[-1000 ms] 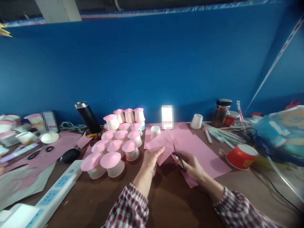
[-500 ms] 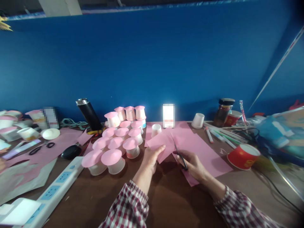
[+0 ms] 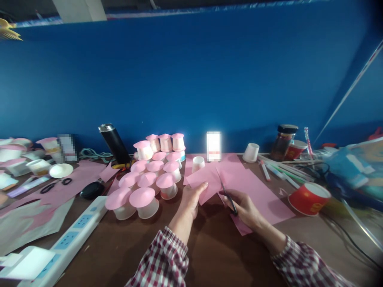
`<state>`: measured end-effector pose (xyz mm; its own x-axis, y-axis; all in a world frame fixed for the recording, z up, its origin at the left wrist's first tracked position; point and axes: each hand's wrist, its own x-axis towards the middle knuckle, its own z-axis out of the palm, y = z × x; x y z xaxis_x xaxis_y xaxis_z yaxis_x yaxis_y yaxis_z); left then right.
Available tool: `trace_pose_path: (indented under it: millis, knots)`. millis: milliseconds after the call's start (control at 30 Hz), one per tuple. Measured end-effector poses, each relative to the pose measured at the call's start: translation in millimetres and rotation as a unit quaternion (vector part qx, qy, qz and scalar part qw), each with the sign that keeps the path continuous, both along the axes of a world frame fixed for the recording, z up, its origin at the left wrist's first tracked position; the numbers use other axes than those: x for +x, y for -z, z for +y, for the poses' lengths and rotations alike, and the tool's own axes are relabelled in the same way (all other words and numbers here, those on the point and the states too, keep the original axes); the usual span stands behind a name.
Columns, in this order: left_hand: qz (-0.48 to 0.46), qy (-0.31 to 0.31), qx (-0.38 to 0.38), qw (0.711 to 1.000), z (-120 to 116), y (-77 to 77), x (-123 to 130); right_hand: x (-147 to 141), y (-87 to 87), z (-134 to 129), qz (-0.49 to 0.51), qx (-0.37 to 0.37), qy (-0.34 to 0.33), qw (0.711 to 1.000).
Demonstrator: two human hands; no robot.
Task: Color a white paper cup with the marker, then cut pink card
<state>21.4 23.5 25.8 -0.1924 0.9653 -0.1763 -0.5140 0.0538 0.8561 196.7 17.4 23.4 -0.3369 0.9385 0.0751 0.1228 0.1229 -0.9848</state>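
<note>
My left hand (image 3: 191, 199) pinches a piece of pink paper (image 3: 206, 181), thumb on top and fingers beneath. In my right hand (image 3: 243, 207) is a pair of scissors (image 3: 228, 195) with dark handles; the blades lie at the right edge of that piece. Larger pink paper sheets (image 3: 260, 195) lie flat on the table under and beyond my right hand. Just behind the held piece stands a small white paper cup (image 3: 198, 163). Left of my left hand, several paper cups wear pink cone tops, one of them a near cup (image 3: 144, 203).
A white power strip (image 3: 72, 235) runs along the left, near a black mouse (image 3: 92, 190) and a tilted black flask (image 3: 114, 143). On the right are a red paper cup (image 3: 309, 199), pens (image 3: 265, 170) and a lidded jar (image 3: 283, 142). A lit phone (image 3: 214, 146) stands at the back.
The whole view has shifted slightly, so things sit a little further right. My hands, the scissors and the pink paper keep almost the same pose.
</note>
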Motion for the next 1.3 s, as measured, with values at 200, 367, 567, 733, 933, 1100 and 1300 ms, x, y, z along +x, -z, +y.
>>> trace_pose_path:
  millis: [200, 367, 567, 733, 933, 1100, 1300]
  knots:
    - [0.016, -0.016, -0.010, 1.000, 3.8, 1.0, -0.5, -0.3, -0.2, -0.8, 0.007, -0.007, -0.004, 1.000]
    - [0.030, -0.002, -0.002, 1.000, 3.6, 3.5, -2.0, 0.4, 2.4, 0.3, 0.014, -0.010, -0.003, 1.000]
    - [0.020, -0.025, -0.017, 0.999, 5.0, 3.0, -0.7, 0.6, 1.1, 1.1, -0.005, 0.008, -0.002, 1.000]
    - [0.013, -0.024, -0.016, 0.999, 6.1, 2.7, -0.2, 0.5, -0.7, 1.3, -0.007, 0.012, -0.009, 1.000]
    - [0.022, -0.031, -0.006, 0.999, 7.3, 4.0, -1.7, 0.3, 4.1, 2.0, 0.005, 0.011, -0.012, 1.000]
    - [0.029, -0.023, -0.002, 0.999, 8.3, 5.0, -3.0, 0.8, 5.8, 2.5, 0.013, 0.007, -0.009, 1.000]
    - [0.018, -0.018, -0.007, 1.000, 6.4, 3.5, -3.2, 0.6, 2.7, 1.8, 0.000, 0.016, -0.002, 1.000]
